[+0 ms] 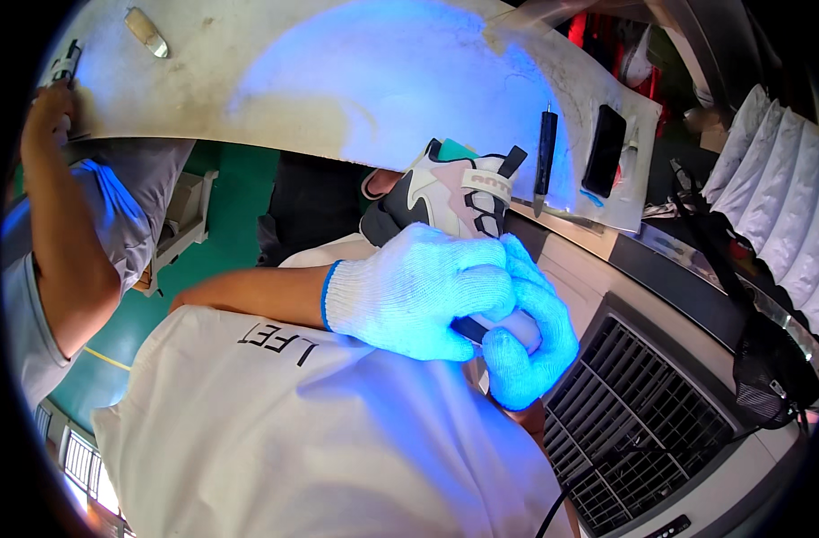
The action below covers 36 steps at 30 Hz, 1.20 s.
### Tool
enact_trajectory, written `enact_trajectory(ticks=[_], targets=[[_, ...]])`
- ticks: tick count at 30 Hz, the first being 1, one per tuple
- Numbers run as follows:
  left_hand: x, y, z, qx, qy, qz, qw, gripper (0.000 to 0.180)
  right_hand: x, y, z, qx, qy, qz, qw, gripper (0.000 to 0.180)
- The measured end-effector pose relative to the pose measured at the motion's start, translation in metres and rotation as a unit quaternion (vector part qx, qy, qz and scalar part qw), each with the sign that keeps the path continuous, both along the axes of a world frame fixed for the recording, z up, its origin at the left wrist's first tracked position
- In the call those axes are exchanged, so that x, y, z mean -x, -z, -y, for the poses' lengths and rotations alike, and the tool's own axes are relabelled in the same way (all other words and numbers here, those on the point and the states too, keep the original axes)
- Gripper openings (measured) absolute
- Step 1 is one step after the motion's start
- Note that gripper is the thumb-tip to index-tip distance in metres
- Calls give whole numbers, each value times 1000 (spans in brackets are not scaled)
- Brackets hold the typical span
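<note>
A white, grey and black sneaker [454, 193] is held up in front of me at the edge of a pale workbench [275, 81] lit by bluish light. My left hand [414, 291], in a white knit glove, wraps over the shoe's near end. My right hand [528, 336], also gloved and tinted blue by the light, grips the same end from below and to the right, pressed against the left hand. The part of the shoe under the gloves is hidden. A white sleeve cover [275, 421] fills the lower left.
On the bench beside the shoe lie a black pen-like tool [546, 151] and a black phone [604, 149]; a metal piece [147, 31] lies far left. Another person's arm [55, 206] reaches to the bench at left. A grey vent grille [642, 421] sits lower right, white folded stacks [777, 197] at right.
</note>
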State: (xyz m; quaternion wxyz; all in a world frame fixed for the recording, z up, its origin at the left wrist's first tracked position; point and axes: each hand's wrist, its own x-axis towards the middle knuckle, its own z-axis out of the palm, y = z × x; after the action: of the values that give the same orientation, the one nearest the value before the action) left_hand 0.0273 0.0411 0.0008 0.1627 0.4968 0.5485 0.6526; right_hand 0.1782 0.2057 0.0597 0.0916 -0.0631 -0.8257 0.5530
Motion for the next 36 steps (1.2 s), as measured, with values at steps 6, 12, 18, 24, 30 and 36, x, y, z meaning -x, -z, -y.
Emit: enact_trajectory(ticks=[6,12,18,24,30,36], targets=[[10,6,5,-53,12,34,998,42,25,-38,32,-42,62,126,989,60],[26,16,19,-71,-99,35,992,65,39,-38,25,-91,-3,105,990,57],[-1,52,57,180,-113,53,976,69,44,-33,19,-97,-40,3,995,57],[23,1,33,185,-178,-168,952,53,45,28,-9,184,95,-91,974,54],[67,9,16,360,-119,-406,832,38,84,134,-29,-30,-43,-10,999,98],[73,0,4,349,2,-425,835,34,99,137,-38,-30,-79,-107,991,88]])
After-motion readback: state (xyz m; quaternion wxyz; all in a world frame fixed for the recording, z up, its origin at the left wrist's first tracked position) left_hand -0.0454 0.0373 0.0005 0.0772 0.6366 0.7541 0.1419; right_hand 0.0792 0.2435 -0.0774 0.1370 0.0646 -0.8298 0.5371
